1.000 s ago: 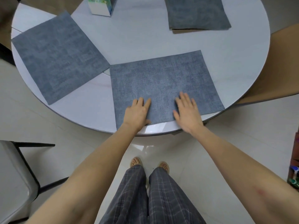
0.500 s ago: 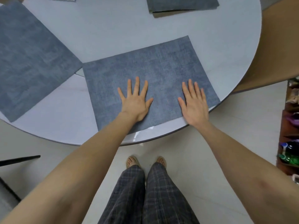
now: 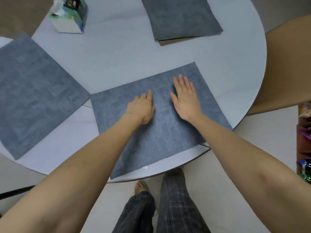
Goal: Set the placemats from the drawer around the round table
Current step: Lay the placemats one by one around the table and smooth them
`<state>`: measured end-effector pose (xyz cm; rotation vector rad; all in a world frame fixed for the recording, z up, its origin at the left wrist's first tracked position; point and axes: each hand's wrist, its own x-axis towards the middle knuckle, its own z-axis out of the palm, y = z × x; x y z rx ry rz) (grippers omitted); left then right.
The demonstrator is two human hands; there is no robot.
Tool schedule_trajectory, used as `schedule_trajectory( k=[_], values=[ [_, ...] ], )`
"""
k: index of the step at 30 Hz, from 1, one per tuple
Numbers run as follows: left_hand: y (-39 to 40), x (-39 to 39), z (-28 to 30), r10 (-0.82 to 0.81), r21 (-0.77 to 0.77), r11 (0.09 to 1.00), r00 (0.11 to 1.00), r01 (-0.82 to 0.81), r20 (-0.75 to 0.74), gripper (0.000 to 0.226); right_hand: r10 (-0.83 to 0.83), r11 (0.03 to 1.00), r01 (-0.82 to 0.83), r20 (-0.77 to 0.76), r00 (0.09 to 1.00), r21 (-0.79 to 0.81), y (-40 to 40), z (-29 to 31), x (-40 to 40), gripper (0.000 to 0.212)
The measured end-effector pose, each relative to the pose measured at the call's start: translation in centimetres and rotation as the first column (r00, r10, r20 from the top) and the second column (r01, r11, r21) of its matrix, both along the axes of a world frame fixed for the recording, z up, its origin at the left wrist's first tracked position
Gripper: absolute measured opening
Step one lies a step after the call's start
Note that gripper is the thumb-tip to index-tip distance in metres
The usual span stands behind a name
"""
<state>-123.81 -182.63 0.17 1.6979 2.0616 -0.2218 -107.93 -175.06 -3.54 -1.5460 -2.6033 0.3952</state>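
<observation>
Both hands have slid farther up the near mat: left hand loosely curled, fingertips hidden; right hand flat, fingers spread. Its near corner overhangs the surface. Left mat and far mat are cropped; tissue box blurred.

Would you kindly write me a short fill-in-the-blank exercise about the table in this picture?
1. Both hands, left hand and right hand, rest on the nearest ____.
2. The number of placemats visible on the round table is ____.
3. The tissue box stands on the table's far ____ side.

Missing words: placemat; three; left
</observation>
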Motion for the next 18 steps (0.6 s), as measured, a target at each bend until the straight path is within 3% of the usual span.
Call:
schedule_trajectory(
  k=[3,6,8,13,15,18],
  values=[
    [3.0,-0.4,0.1,0.099,-0.078,0.992,0.995,-0.097,0.015,0.082,0.213,0.977,-0.212,0.069,0.975,-0.018,3.0,-0.8,-3.0,0.059],
    [5.7,-0.7,0.2,0.228,-0.200,0.957,0.972,-0.212,0.063,0.088,0.322,0.947,-0.319,0.120,0.939,-0.043,5.0,-2.4,-3.0,0.060],
    [7.0,-0.3,0.1,0.231,-0.228,0.946,0.973,-0.230,-0.022,0.092,0.358,0.934,-0.356,0.112,0.927,-0.037,6.4,-3.1,-2.3,0.061],
    [9.1,1.5,0.1,0.135,-0.201,0.958,0.943,-0.203,-0.304,0.090,0.220,0.975,-0.216,0.103,0.970,-0.043,11.6,-3.1,0.6,0.063],
    [9.7,1.7,0.3,0.123,-0.205,0.958,0.934,-0.200,-0.336,0.079,0.166,0.986,-0.161,0.106,0.980,-0.050,13.4,-3.1,2.1,0.063],
    [10.2,2.1,0.6,0.198,-0.227,0.936,0.935,-0.269,-0.293,0.080,0.029,0.997,-0.022,0.096,0.995,-0.068,14.5,-3.0,3.0,0.064]
  ],
)
